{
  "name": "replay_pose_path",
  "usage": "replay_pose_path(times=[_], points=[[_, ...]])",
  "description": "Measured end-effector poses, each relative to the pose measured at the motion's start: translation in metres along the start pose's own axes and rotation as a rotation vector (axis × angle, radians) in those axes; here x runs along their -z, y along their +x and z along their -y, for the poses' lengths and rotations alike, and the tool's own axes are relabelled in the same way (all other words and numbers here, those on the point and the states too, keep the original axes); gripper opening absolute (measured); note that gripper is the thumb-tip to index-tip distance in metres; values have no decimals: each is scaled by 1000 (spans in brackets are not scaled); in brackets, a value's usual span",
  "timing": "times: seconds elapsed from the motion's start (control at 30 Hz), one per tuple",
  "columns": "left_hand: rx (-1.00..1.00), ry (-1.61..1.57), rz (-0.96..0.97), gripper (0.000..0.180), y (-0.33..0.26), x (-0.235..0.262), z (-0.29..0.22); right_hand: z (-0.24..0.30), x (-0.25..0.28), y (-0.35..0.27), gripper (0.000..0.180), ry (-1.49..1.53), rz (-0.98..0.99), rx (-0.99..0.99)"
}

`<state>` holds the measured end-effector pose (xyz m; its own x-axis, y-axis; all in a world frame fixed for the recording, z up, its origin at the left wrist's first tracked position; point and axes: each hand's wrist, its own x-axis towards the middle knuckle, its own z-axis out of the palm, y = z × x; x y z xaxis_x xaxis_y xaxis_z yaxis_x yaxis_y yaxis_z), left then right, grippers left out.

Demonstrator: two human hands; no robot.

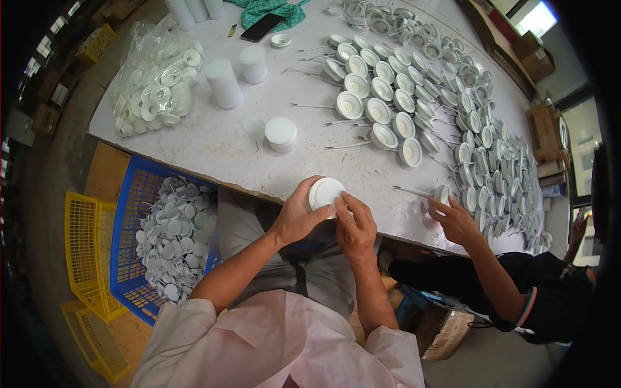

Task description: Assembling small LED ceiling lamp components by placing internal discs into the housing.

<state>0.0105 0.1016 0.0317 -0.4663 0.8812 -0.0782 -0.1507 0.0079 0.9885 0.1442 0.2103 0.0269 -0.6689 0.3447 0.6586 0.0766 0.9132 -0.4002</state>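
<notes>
Just over the table's near edge I hold a white round disc (325, 191), which looks like part of a short stack. My left hand (299, 210) is closed around its left side, with the thumb along the lower rim. From the right, the fingers of my right hand (356, 223) pinch its lower right edge. Straight ahead on the table stands a short stack of white discs (281, 134). Two taller stacks, a nearer one (224, 84) and a farther one (253, 63), rise behind it to the left.
Rows of white downlights (383, 111) with wires cover the table's right side. A co-worker's hand (456, 220) touches one there. A plastic bag of white rings (158, 90) lies at the left, a phone (262, 28) at the back. A blue basket (132, 194) holds white discs below.
</notes>
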Motion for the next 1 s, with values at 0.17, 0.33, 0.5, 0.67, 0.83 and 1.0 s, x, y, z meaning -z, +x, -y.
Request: replay_pose_path(times=[0.17, 0.33, 0.5, 0.67, 0.83, 1.0], points=[[39, 4, -107, 50, 0, -1, -1, 6, 0, 5, 40, -24, -1, 111], [37, 26, -137, 45, -2, 1, 0, 10, -2, 8, 41, -23, -4, 111], [-38, 70, -139, 44, 0, -1, 3, 12, -1, 6, 41, -62, -17, 100], [-49, 59, -134, 44, -2, 0, 9, 14, -1, 6, 41, -58, -26, 91], [-82, 94, -138, 44, -2, 1, 8, 16, -1, 4, 41, -79, -28, 96], [-88, 80, -139, 46, -2, 1, 9, 18, -1, 5, 43, -54, -30, 89]])
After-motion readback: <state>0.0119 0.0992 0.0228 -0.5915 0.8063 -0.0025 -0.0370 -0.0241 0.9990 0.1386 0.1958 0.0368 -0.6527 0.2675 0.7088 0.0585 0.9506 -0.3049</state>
